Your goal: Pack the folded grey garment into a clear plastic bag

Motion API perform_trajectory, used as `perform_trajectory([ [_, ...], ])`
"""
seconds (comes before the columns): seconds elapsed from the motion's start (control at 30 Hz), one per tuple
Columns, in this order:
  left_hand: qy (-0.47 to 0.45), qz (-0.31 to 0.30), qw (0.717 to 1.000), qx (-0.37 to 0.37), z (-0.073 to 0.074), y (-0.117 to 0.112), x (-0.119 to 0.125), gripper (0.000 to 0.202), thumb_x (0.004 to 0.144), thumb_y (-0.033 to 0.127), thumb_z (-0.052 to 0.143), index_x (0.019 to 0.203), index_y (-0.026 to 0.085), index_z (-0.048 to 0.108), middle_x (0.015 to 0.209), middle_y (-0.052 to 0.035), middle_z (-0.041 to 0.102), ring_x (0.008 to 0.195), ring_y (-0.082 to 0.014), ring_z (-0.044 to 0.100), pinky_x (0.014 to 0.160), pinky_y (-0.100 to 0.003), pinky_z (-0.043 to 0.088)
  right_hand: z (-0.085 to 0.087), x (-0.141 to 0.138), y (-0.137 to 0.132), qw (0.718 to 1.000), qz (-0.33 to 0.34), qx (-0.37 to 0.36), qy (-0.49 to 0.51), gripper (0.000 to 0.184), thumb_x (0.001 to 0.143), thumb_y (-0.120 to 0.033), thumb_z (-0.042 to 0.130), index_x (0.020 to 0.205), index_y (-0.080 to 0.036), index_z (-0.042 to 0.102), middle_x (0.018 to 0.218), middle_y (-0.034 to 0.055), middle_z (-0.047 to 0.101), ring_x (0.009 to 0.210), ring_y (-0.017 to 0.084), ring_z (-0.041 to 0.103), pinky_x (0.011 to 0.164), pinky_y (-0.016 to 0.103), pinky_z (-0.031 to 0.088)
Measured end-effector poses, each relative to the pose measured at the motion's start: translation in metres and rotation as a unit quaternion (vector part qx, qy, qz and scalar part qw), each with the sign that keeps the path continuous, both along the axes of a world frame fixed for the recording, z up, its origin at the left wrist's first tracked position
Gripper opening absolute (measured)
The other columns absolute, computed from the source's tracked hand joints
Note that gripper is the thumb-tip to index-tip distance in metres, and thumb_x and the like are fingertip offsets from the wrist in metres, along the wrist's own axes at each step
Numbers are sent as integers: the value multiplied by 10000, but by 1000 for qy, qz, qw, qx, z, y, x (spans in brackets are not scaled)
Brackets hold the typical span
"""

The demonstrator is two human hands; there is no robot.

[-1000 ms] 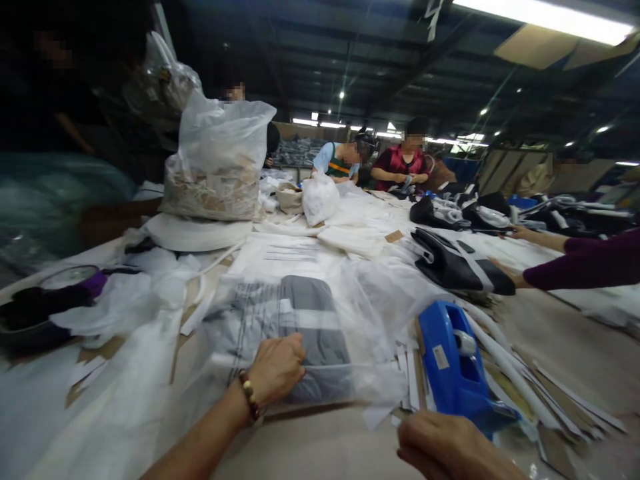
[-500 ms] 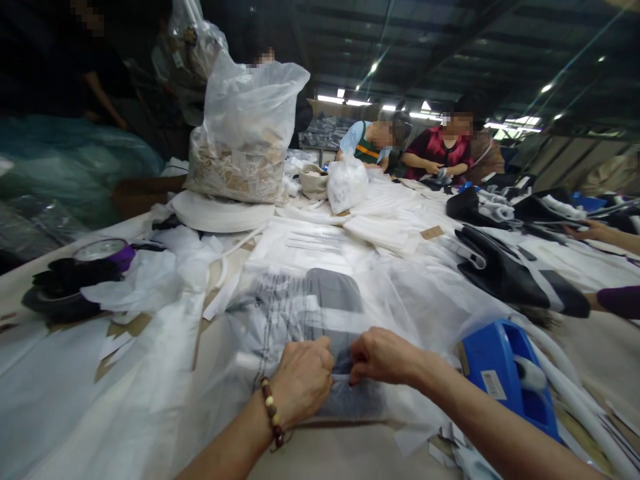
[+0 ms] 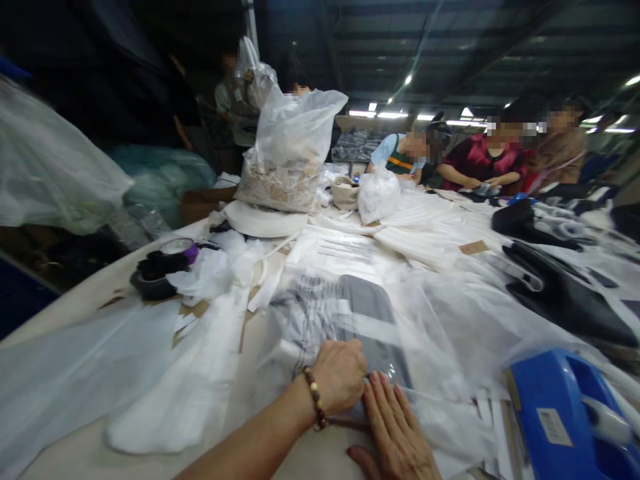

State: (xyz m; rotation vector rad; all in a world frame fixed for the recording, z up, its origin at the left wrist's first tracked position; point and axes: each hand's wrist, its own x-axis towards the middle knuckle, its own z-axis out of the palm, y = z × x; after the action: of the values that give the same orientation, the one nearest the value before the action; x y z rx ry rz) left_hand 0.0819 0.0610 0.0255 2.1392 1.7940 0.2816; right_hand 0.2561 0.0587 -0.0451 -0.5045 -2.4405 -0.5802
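Observation:
A clear plastic bag point(image 3: 350, 313) with a folded grey item inside lies on the table in front of me. My left hand point(image 3: 340, 377), a bead bracelet on its wrist, has its fingers curled and presses on the near edge of the bag. My right hand point(image 3: 395, 427) lies flat just to the right, fingers stretched out on the plastic. A blue tape dispenser point(image 3: 565, 413) stands at the lower right, apart from both hands.
A big plastic bag of paper scraps point(image 3: 290, 153) stands at the back on a white roll. Black bags point(image 3: 560, 300) lie to the right. A dark tape roll point(image 3: 155, 273) sits left. White sheets point(image 3: 125, 373) cover the table. Several people work at the far end.
My right hand has come over from beside the tape dispenser to the bag, pinched at its edge, then flattened out on the plastic. The view has swung left.

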Motion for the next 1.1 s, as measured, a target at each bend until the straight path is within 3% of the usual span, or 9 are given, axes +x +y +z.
perform_trajectory([
  [0.17, 53, -56, 993, 94, 18, -50, -12, 122, 838, 251, 546, 892, 142, 532, 970, -86, 576, 941, -255, 522, 835, -461, 439, -10, 0, 6, 999, 4, 8, -37, 637, 798, -409, 508, 1271, 9, 423, 1199, 215, 573, 1165, 316, 487, 1108, 478, 101],
  [0.33, 122, -45, 916, 379, 23, -109, -86, 286, 878, 44, 334, 1082, 126, 517, 1031, -90, 609, 1019, -198, 509, 866, -347, 423, 0, 2, 4, 999, -2, -3, -32, 643, 810, -339, 458, 1328, 22, 335, 1234, 217, 546, 1107, 307, 546, 1114, 494, 53],
  [0.47, 247, -130, 898, 341, 15, -125, -131, 451, 843, -13, 274, 1218, 136, 476, 1228, -84, 559, 1215, -200, 415, 999, -370, 361, 2, 2, 3, 999, 0, -5, -34, 693, 815, -320, 456, 1370, 39, 246, 1235, 219, 544, 1098, 309, 554, 1114, 491, 44],
  [0.63, 245, -173, 899, 319, 0, -127, -133, 570, 783, -6, 337, 1304, 215, 407, 1316, -98, 484, 1307, -257, 315, 1065, -520, 274, 2, 2, 3, 999, -9, -16, -39, 662, 826, -337, 463, 1358, 20, 293, 1280, 217, 505, 1142, 314, 521, 1117, 489, 66],
  [0.77, 152, -212, 896, 360, -10, -121, -128, 345, 870, 33, 355, 1142, 122, 549, 1158, -65, 619, 1251, -195, 401, 1100, -384, 265, -3, 3, 1, 999, -15, -18, -41, 643, 825, -328, 467, 1345, 19, 317, 1303, 219, 480, 1169, 316, 498, 1117, 491, 72],
  [0.83, -1, -155, 940, 303, -15, -117, -128, 314, 892, 94, 334, 1018, 145, 617, 1059, -62, 664, 1157, -187, 499, 1048, -352, 336, -5, 3, 0, 999, -20, -21, -40, 646, 825, -332, 475, 1345, 18, 318, 1305, 218, 479, 1178, 316, 489, 1119, 490, 72],
  [0.9, -194, 12, 965, 175, -20, -114, -129, 279, 884, 216, 382, 863, 176, 657, 931, -56, 691, 991, -200, 593, 929, -341, 434, -6, 2, -2, 999, -26, -27, -35, 643, 826, -325, 481, 1349, 10, 315, 1306, 210, 482, 1195, 312, 473, 1121, 490, 71],
  [1.0, -326, 221, 918, 46, -27, -112, -127, 339, 862, 369, 396, 739, 156, 630, 753, -41, 668, 719, -187, 608, 685, -299, 491, -6, 0, -4, 998, -31, -39, -32, 620, 826, -289, 479, 1356, -12, 313, 1320, 186, 476, 1228, 291, 443, 1126, 479, 80],
  [1.1, -326, 245, 911, 62, -30, -116, -121, 359, 861, 416, 371, 776, 159, 607, 749, -27, 634, 719, -175, 576, 656, -276, 462, -3, -1, -5, 998, -32, -44, -30, 606, 825, -274, 474, 1357, -29, 320, 1325, 170, 476, 1240, 286, 429, 1117, 479, 127],
])
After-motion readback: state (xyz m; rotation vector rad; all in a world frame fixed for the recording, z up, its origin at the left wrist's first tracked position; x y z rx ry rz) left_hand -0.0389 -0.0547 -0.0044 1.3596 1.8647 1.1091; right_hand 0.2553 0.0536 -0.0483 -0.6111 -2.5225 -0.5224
